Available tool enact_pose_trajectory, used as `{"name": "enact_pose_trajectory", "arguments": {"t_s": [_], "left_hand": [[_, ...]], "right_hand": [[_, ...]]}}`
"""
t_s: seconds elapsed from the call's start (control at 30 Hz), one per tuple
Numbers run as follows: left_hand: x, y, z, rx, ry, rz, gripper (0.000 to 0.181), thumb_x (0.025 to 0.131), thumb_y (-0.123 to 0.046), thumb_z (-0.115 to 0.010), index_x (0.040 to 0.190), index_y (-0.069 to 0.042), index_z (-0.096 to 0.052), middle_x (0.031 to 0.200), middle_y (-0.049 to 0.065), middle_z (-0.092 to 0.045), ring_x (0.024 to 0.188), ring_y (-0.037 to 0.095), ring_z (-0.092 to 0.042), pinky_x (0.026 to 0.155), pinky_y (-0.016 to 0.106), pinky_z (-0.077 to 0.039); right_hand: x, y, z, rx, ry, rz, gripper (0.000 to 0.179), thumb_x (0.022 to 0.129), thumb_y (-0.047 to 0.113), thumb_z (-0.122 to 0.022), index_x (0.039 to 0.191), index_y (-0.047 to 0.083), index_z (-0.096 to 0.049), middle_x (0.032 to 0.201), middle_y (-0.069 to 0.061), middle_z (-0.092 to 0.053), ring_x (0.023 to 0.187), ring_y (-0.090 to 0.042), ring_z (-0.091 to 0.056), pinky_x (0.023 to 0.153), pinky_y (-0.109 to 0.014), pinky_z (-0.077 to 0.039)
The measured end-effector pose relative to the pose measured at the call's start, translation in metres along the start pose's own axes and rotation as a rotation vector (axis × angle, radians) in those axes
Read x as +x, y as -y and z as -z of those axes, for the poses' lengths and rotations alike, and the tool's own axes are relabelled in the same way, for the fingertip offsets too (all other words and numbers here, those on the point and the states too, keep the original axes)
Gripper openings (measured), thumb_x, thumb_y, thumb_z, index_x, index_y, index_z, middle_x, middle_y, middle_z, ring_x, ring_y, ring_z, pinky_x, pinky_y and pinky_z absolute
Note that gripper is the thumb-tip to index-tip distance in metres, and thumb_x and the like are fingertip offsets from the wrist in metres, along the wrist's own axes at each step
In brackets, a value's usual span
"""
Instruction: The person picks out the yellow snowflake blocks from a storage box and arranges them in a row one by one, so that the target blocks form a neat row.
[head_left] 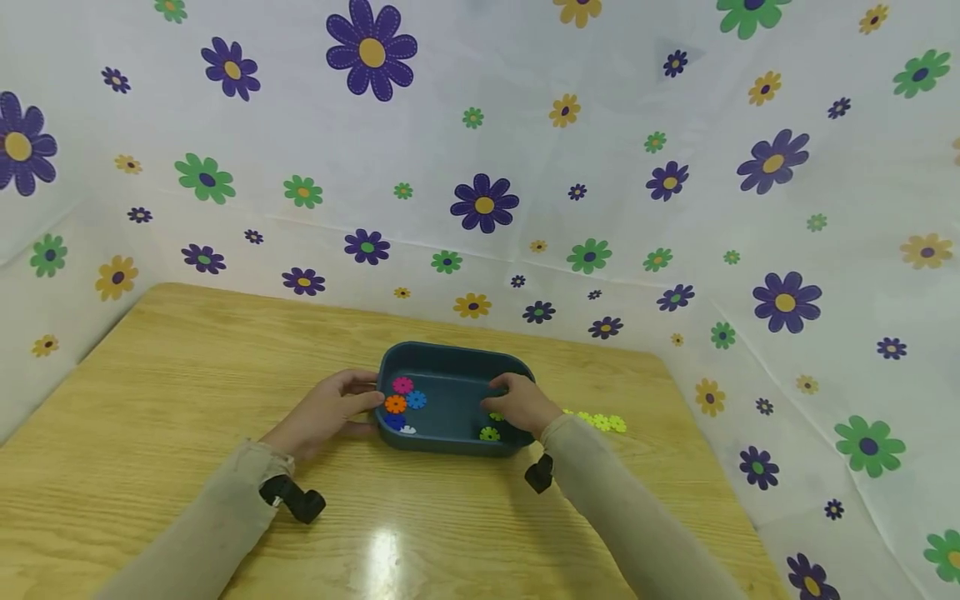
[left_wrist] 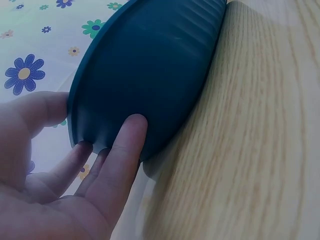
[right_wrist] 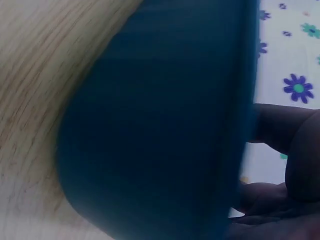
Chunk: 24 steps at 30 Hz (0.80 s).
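Observation:
A dark blue-green plastic tub (head_left: 453, 447) sits on the table. My left hand (head_left: 330, 410) holds its left end; in the left wrist view the thumb is at the rim and fingers (left_wrist: 131, 145) lie against the outer wall (left_wrist: 145, 75). My right hand (head_left: 521, 406) reaches over the right rim into the tub, fingers bent; whether they pinch anything is hidden. Near it inside lies a yellow-green flower-shaped disc (head_left: 490, 434), with another partly under the hand. At the left inside are a pink disc (head_left: 402, 385), an orange disc (head_left: 395, 404), blue ones and a white piece (head_left: 408, 430).
A row of yellow-green flower discs (head_left: 602, 422) lies on the wooden table (head_left: 420, 508) right of the tub, partly behind the right wrist. A flower-patterned white sheet (head_left: 420, 150) stands behind and at both sides of the table. Each wrist wears a black camera mount (head_left: 294, 498).

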<state>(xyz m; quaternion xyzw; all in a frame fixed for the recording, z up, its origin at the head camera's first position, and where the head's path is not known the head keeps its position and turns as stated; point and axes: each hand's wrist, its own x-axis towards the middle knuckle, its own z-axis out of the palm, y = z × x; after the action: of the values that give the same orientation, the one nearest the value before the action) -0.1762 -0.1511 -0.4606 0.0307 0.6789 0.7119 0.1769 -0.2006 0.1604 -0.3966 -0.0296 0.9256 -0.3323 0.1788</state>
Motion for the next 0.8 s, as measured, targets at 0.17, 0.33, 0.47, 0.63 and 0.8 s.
{"name": "enact_pose_trajectory", "arguments": {"t_s": [0.17,0.33,0.47,0.63,0.8], "left_hand": [[0.000,0.000,-0.001,0.007,-0.003,0.002,0.051,0.104,-0.018,-0.065,0.148,0.000,-0.047,0.137,0.021,-0.053,0.110,0.025,-0.065,0.092,0.041,-0.062],[0.001,0.001,-0.001,0.015,-0.002,0.006,0.051,0.104,-0.019,-0.065,0.148,-0.001,-0.047,0.138,0.022,-0.053,0.111,0.026,-0.066,0.091,0.042,-0.062],[0.002,0.001,0.000,0.018,-0.001,0.008,0.053,0.103,-0.021,-0.066,0.149,-0.001,-0.047,0.138,0.022,-0.053,0.111,0.027,-0.066,0.092,0.042,-0.062],[0.003,0.001,0.001,0.017,-0.005,0.010,0.053,0.103,-0.022,-0.066,0.149,-0.002,-0.047,0.138,0.020,-0.053,0.110,0.026,-0.066,0.092,0.042,-0.062],[0.003,0.002,0.001,0.010,-0.007,0.010,0.051,0.103,-0.020,-0.066,0.148,-0.002,-0.048,0.137,0.020,-0.053,0.111,0.025,-0.065,0.092,0.042,-0.062]], "right_hand": [[0.009,-0.004,-0.008,-0.055,-0.011,0.013,0.041,0.098,0.015,-0.069,0.135,0.000,-0.061,0.144,-0.021,-0.057,0.121,-0.034,-0.062,0.100,-0.049,-0.055],[0.015,-0.007,-0.015,-0.058,-0.011,0.044,0.032,0.092,0.011,-0.076,0.123,0.004,-0.069,0.126,-0.015,-0.065,0.111,-0.029,-0.063,0.095,-0.047,-0.056],[0.019,-0.008,-0.020,-0.076,0.011,0.067,0.028,0.090,0.011,-0.079,0.116,0.006,-0.070,0.114,-0.010,-0.066,0.105,-0.026,-0.061,0.092,-0.046,-0.055],[0.021,-0.008,-0.024,-0.122,0.023,0.076,0.022,0.090,0.014,-0.081,0.109,0.008,-0.070,0.104,-0.005,-0.065,0.096,-0.021,-0.061,0.088,-0.043,-0.055],[0.024,-0.008,-0.025,-0.154,0.009,0.074,0.017,0.088,0.018,-0.082,0.098,0.009,-0.071,0.096,-0.002,-0.069,0.086,-0.017,-0.062,0.081,-0.037,-0.057]]}}
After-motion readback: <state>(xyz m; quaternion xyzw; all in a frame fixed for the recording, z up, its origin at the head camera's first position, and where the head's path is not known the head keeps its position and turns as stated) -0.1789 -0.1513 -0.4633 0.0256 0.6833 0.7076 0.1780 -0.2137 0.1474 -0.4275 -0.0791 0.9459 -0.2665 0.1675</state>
